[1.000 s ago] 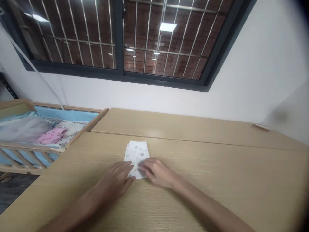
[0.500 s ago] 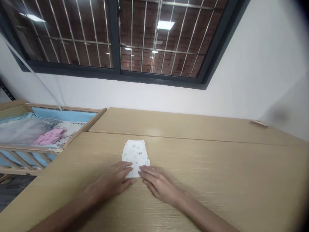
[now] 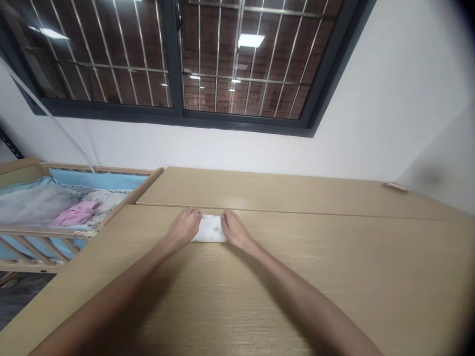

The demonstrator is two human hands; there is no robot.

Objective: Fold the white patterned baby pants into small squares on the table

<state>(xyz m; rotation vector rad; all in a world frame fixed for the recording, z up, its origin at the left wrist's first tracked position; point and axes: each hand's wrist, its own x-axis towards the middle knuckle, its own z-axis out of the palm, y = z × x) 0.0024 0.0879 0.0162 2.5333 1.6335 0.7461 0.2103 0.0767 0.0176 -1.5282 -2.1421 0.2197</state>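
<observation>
Grip: left hand [image 3: 186,225], right hand [image 3: 234,229] on cloth [image 3: 210,229], long axis sideways.

A wood-grained table [image 3: 315,267] bears a white cloth [image 3: 211,229]; a small strip [image 3: 395,187] lies far right.

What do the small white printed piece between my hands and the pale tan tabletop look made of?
The small white printed piece seems matte fabric, from its dull surface, though no weave shows. The pale tan tabletop looks like satin-finished wood or laminate, given its streaky grain and soft sheen.
</observation>
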